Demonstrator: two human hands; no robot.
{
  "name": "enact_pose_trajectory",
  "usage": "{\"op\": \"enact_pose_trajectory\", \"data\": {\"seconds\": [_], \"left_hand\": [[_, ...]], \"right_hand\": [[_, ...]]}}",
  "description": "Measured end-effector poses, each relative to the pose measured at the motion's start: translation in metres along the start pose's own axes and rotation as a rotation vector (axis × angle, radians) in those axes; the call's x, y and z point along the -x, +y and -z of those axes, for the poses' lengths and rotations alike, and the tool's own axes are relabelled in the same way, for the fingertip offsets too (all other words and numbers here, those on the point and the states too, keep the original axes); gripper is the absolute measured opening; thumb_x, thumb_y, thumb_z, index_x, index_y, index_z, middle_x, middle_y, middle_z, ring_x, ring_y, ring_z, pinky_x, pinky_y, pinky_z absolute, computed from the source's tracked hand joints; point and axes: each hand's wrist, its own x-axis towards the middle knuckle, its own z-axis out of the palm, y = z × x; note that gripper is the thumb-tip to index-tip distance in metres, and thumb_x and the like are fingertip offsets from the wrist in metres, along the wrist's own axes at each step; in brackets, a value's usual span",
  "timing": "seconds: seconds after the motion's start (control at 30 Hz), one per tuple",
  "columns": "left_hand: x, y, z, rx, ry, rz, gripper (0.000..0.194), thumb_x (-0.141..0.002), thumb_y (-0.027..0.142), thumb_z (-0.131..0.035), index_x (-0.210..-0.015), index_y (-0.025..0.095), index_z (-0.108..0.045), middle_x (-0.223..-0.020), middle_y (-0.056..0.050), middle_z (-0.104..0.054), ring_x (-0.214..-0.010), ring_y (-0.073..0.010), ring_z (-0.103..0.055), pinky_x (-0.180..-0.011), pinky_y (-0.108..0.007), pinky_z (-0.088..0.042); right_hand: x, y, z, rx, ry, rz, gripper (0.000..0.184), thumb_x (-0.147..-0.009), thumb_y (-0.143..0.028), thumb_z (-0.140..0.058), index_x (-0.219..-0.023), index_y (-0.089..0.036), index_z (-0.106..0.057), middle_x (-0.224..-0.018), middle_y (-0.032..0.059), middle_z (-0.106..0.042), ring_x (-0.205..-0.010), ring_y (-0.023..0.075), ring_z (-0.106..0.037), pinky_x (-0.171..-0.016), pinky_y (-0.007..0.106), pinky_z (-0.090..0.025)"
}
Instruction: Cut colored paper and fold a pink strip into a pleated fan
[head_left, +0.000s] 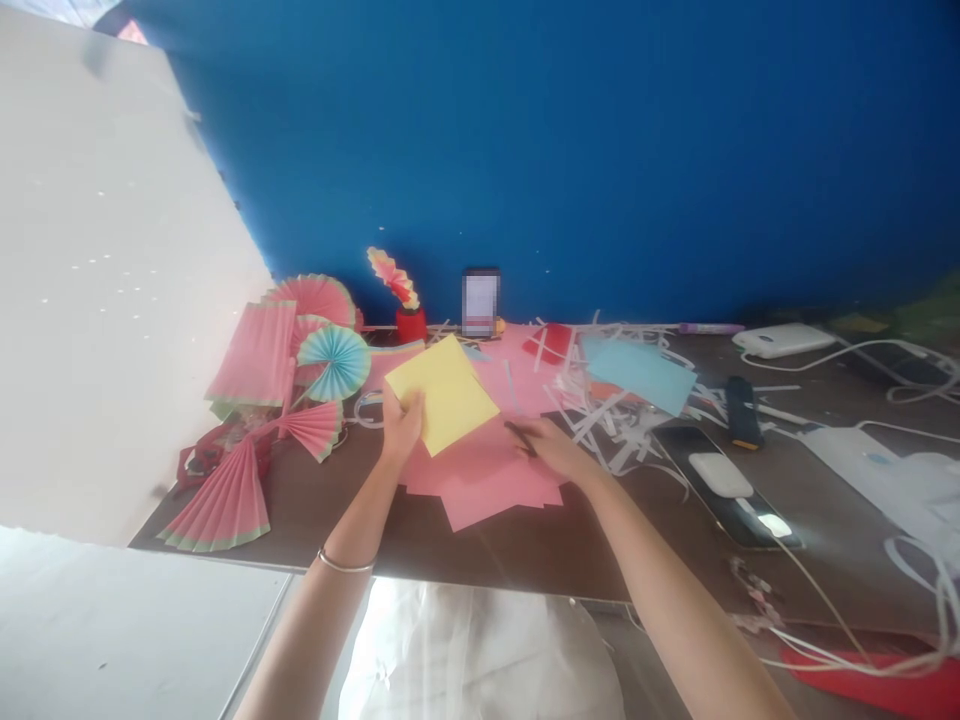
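My left hand [401, 425] grips a square sheet of yellow paper [444, 395] by its left side, thumb on top. The sheet is held tilted above several sheets of pink paper [480, 485] that lie overlapping on the table. To the right, my right hand [551, 448] is closed around a slim dark tool [520, 440]; blur hides its exact kind. That tool is apart from the yellow sheet and over the pink paper. A light blue sheet [641, 372] lies on white paper strips [626, 435] beyond my right hand.
Pleated pink paper fans [225, 500] and a blue paper rosette [335, 360] crowd the table's left end. A phone [480, 302] leans at the blue wall. On the right lie another phone [697, 450], a white earbud case [720, 474], a white power bank [784, 341] and cables.
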Motion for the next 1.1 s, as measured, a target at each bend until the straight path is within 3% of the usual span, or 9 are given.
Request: {"op": "enact_pose_trajectory", "data": {"seconds": [0.47,0.7,1.1], "left_hand": [[0.001,-0.003,-0.002,0.034,-0.034,-0.009,0.047,-0.078,0.039,-0.056,-0.118,0.021,-0.04,-0.11,-0.009,-0.057,-0.101,-0.0197,-0.056,-0.088,-0.034,-0.047],[-0.001,-0.01,-0.003,0.169,-0.067,0.044,0.042,-0.077,0.04,-0.057,-0.111,0.021,-0.04,-0.107,-0.008,-0.058,-0.093,-0.0177,-0.06,-0.08,-0.032,-0.05],[0.0,-0.006,-0.004,0.128,-0.05,0.022,0.037,-0.077,0.039,-0.056,-0.107,0.022,-0.042,-0.104,-0.007,-0.057,-0.092,-0.0172,-0.059,-0.08,-0.032,-0.05]], "right_hand": [[-0.002,0.005,0.0,-0.022,0.012,0.017,0.045,-0.078,-0.058,-0.044,-0.058,-0.018,-0.044,-0.054,-0.0028,-0.04,-0.052,0.0103,-0.038,-0.056,0.026,-0.03],[-0.002,0.003,0.002,-0.012,-0.006,0.015,0.047,-0.079,-0.059,-0.043,-0.057,-0.018,-0.041,-0.053,-0.0032,-0.04,-0.052,0.01,-0.037,-0.056,0.026,-0.03],[0.0,-0.001,0.0,-0.019,0.024,0.02,0.049,-0.078,-0.061,-0.043,-0.054,-0.018,-0.041,-0.053,-0.0028,-0.038,-0.051,0.01,-0.037,-0.056,0.026,-0.031]]}}
